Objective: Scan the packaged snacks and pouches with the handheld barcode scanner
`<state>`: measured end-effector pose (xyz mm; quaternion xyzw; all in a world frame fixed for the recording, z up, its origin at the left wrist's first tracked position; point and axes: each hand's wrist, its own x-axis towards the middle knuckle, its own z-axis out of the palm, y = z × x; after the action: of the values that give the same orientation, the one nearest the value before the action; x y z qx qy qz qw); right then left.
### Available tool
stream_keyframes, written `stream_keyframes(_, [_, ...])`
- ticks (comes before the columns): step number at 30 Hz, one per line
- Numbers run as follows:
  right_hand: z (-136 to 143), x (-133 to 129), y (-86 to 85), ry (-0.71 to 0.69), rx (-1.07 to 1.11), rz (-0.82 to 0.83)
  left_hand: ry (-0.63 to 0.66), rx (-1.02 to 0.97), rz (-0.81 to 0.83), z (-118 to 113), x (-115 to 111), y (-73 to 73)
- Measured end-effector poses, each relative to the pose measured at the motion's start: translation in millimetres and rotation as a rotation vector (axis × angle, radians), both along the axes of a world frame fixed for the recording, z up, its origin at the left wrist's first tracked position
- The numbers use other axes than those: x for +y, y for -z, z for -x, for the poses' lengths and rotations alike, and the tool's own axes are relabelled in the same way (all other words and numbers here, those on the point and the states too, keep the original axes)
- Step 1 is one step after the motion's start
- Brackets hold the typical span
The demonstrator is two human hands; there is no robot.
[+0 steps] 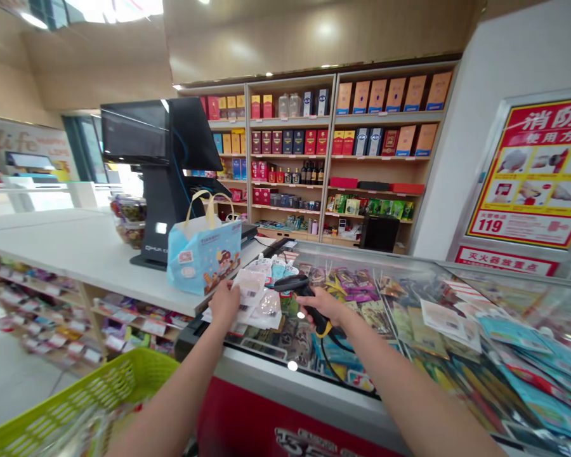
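Note:
My right hand (328, 304) is wrapped round the handle of a black barcode scanner (290, 283) with a yellow trim at its base. The scanner's head points left, towards a white packet with a barcode label (249, 285). Pinched at its left edge, that packet is in my left hand (225, 303). Under and beside it lie more white and clear packets (268, 310) on the glass top of a freezer (323, 255). The scanner's black cable (330, 363) hangs below my right hand. Close behind my left hand, a blue carrier bag (204, 257) stands upright.
A checkout terminal (157, 190) stands on the white counter (99, 254) at the left. At lower left is a green basket (128, 381) holding goods. Several blue packets (523, 343) and white packets (450, 324) lie on the glass at right. Shelves (290, 117) of boxes line the back wall.

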<state>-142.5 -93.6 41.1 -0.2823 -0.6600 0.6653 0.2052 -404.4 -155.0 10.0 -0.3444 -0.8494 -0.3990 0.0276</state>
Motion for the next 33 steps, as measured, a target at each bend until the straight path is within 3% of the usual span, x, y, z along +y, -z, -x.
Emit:
stream_keyframes(7, [-5.4,6.7,5.5,0.024,0.032,0.005,-0.006,0.214,0.016,-24.2,-0.5,-10.5])
stream_keyframes(12, [-39.9,17.0,3.0,0.107,0.075,-0.032,0.130,0.340,-0.134,-65.0,25.2,-19.4])
stream_keyframes(16, [-89.1,25.6,1.4,0.285,0.101,-0.008,0.369,0.352,-0.102,-135.7,57.4,-23.1])
stream_keyframes(24, [-196.0,48.5,15.1,0.655,0.243,-0.011,0.778,0.352,0.246,-313.8,110.2,-16.3])
stream_keyframes(29, [-250.4,60.4,17.9,0.853,0.339,-0.071,0.879,0.290,0.271,-399.8,133.3,-0.2])
stream_keyframes(33, [-276.5,64.6,20.1,0.949,0.387,-0.100,0.866,0.176,0.254,-437.2,147.8,12.8])
